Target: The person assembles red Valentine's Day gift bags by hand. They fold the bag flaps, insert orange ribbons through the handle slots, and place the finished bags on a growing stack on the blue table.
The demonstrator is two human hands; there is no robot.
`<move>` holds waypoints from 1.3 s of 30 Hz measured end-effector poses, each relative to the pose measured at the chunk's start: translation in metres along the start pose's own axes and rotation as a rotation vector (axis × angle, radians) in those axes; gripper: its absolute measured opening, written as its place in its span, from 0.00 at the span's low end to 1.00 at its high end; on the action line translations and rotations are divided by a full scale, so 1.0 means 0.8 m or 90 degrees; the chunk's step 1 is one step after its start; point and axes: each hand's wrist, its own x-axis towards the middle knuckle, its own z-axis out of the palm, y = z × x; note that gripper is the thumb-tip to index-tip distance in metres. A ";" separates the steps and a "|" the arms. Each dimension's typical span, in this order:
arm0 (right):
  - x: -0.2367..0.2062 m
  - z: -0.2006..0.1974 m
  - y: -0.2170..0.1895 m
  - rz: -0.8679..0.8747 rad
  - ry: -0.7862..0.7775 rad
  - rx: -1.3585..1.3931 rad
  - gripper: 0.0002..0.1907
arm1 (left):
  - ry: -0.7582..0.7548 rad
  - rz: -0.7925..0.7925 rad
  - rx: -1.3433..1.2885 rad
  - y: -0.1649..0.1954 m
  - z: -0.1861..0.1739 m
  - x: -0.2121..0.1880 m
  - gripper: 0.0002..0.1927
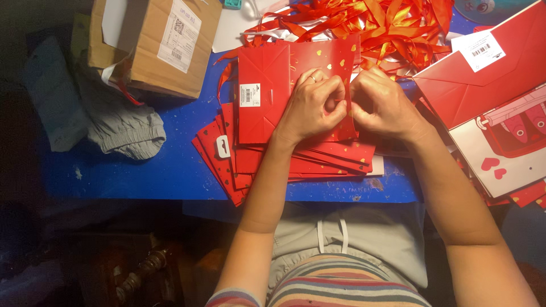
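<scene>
Hands: I see left hand [311,105] and right hand [382,102], each grip pinching the red gift bag [296,79] top edge; a hard tug risks tearing the paper.

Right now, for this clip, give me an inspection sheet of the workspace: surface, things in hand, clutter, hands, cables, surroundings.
Surface: blue table, scuffed, largely covered.
Things in hand: flat red paper bag with gold hearts, on top of a fanned stack of red bags.
Clutter: heap of red ribbons at the back; cardboard box at back left; grey cloth on the left; larger red bags on the right.
Hands: left hand and right hand meet over the bag's edge, fingers pinched; what they pinch is hidden.
Cables: nothing seen.
Surroundings: dark floor below the table; the person's striped top at the bottom edge.
</scene>
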 end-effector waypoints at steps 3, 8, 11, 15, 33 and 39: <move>0.001 0.002 0.000 -0.012 0.014 0.011 0.13 | -0.003 -0.001 0.002 0.000 -0.001 0.000 0.06; 0.001 0.003 0.004 0.026 -0.016 -0.019 0.11 | -0.019 -0.016 -0.024 -0.005 -0.001 -0.001 0.07; -0.001 0.005 0.005 0.035 -0.022 -0.028 0.11 | -0.021 -0.014 -0.048 -0.012 -0.003 -0.002 0.07; -0.001 0.005 0.006 0.006 -0.012 -0.024 0.12 | -0.031 -0.025 -0.092 -0.019 -0.003 -0.004 0.07; 0.001 0.005 -0.001 -0.024 -0.008 -0.020 0.14 | -0.063 -0.067 -0.122 -0.022 -0.004 -0.008 0.08; 0.001 0.005 -0.001 0.009 -0.022 -0.039 0.11 | -0.072 -0.112 -0.149 -0.019 -0.005 -0.008 0.10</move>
